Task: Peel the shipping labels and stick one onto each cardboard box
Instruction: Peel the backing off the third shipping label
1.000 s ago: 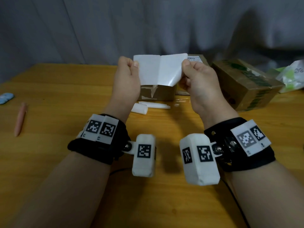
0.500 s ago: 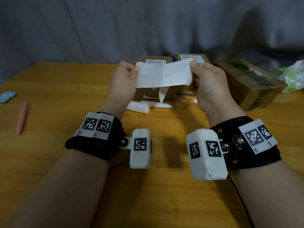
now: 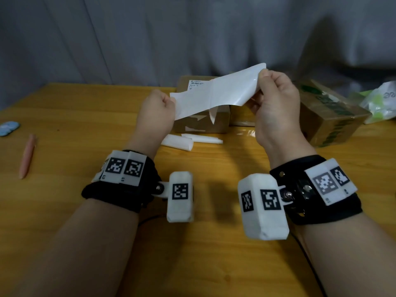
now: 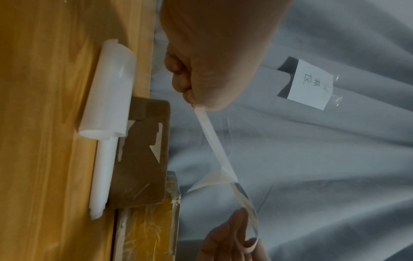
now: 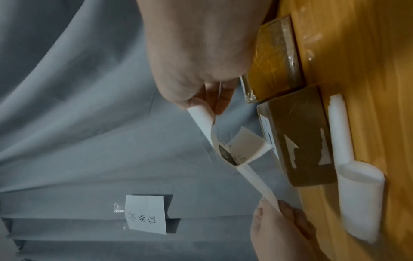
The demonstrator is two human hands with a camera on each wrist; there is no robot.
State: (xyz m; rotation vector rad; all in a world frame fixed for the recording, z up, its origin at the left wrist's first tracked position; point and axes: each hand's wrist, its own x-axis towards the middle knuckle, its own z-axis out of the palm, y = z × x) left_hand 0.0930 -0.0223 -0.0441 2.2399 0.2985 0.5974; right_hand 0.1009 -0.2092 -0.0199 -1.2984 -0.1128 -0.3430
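A white shipping label sheet (image 3: 216,93) is stretched in the air between both hands, above the table. My left hand (image 3: 169,101) pinches its left end; my right hand (image 3: 262,77) pinches the raised right end. In the right wrist view the printed label (image 5: 236,150) curls away from its backing strip (image 5: 257,183). Behind the sheet stands a small cardboard box (image 3: 201,123) with a label (image 3: 196,84) on top. A second taped box (image 3: 242,118) sits to its right, mostly hidden. A larger green-printed box (image 3: 327,116) stands at the right.
Rolled white backing papers (image 3: 188,141) lie on the wooden table (image 3: 85,125) in front of the small box. A pink pen (image 3: 26,156) and a blue object (image 3: 8,127) lie at the far left. A plastic bag (image 3: 381,101) sits far right. A grey curtain (image 3: 150,39) hangs behind.
The sheet has been pulled out longer and tilted: my right hand rose up and to the right, my left hand dropped lower. The label's loose flap hangs from the middle.
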